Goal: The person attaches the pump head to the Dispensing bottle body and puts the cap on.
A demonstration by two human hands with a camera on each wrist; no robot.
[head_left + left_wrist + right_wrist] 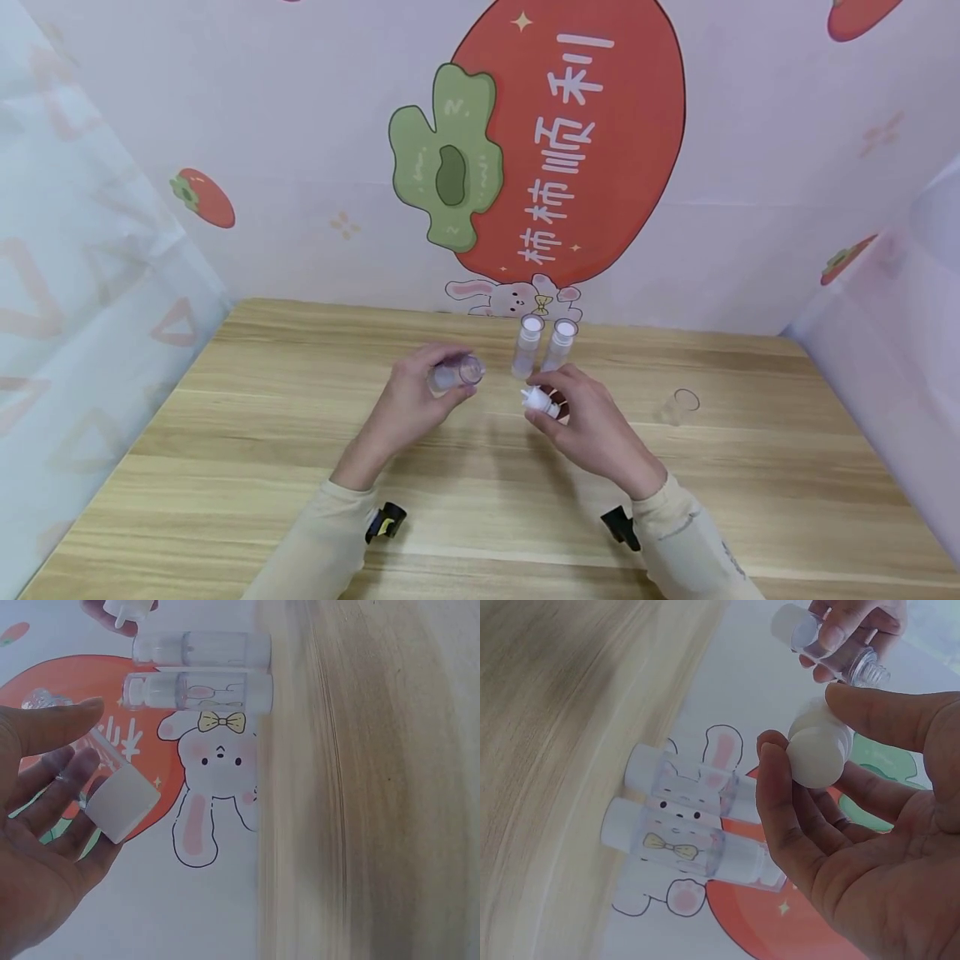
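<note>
In my left hand is a clear bottle, gripped between thumb and fingers and tilted. Its white base shows in the left wrist view, and its bare threaded neck in the right wrist view. My right hand pinches a white pump top, nozzle side toward the bottle and apart from it. Just beyond the right hand, two clear bottles with white tops and clear caps, a left one and a right one, stand upright side by side.
A clear cap stands on the wooden table to the right of my right hand. Behind the table's far edge rises a backdrop printed with persimmons and a rabbit. White sheets hang at the sides.
</note>
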